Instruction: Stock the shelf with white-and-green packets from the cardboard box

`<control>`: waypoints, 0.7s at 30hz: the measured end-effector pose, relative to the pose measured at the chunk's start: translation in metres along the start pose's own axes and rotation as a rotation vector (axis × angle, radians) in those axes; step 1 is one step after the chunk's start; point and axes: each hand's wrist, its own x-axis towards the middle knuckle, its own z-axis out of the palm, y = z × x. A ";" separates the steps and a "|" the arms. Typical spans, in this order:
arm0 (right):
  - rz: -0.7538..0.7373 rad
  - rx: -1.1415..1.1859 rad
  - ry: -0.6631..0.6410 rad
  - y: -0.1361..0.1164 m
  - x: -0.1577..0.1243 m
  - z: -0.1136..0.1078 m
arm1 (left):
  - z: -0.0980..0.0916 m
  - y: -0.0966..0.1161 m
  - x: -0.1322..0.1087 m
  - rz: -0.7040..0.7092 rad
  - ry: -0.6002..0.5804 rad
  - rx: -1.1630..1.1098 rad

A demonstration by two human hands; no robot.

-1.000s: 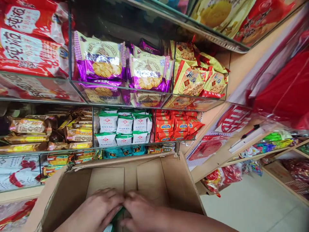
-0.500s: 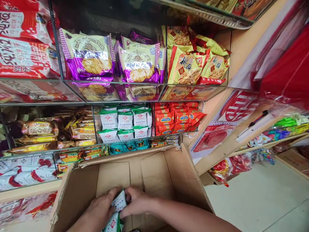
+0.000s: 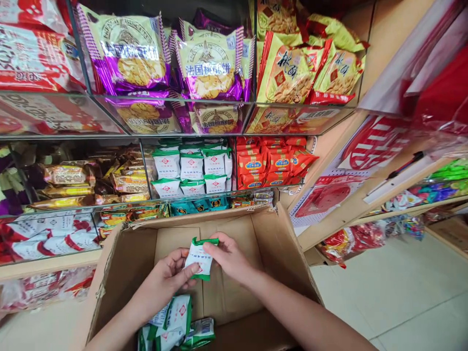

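A small white snack packet (image 3: 199, 258) with green ends and a red diamond mark is held up over the cardboard box (image 3: 252, 302). My left hand (image 3: 173, 270) grips its lower left side, thumb across the front. On its upper right edge, my right hand (image 3: 226, 253) pinches it between thumb and fingers. Several more white-and-green packets (image 3: 175, 317) lie loose in the near left part of the box, below my left forearm. Packets of the same look stand stacked in rows (image 3: 192, 168) on the shelf just beyond the box.
Red packets (image 3: 263, 165) fill the compartment to the right of the white rows, and brown-wrapped snacks (image 3: 69, 174) lie to the left. Purple biscuit bags (image 3: 208, 70) sit on the glass-fronted shelf above. A wooden side panel (image 3: 340, 151) rises at right, beside the tiled floor (image 3: 365, 292).
Both hands have risen out of the lower box with one packet, now turned face up between them. The loose packets beneath have come into fuller view. The camera view has tilted down.
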 end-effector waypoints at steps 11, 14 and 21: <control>-0.135 0.051 0.040 -0.016 -0.005 -0.006 | 0.008 0.003 -0.006 0.166 0.148 -0.047; -0.150 -0.005 -0.046 -0.020 -0.008 -0.008 | 0.007 0.003 -0.010 0.195 0.187 -0.001; -0.129 -0.178 0.078 -0.018 -0.010 -0.003 | 0.004 0.001 -0.011 0.136 0.311 -0.116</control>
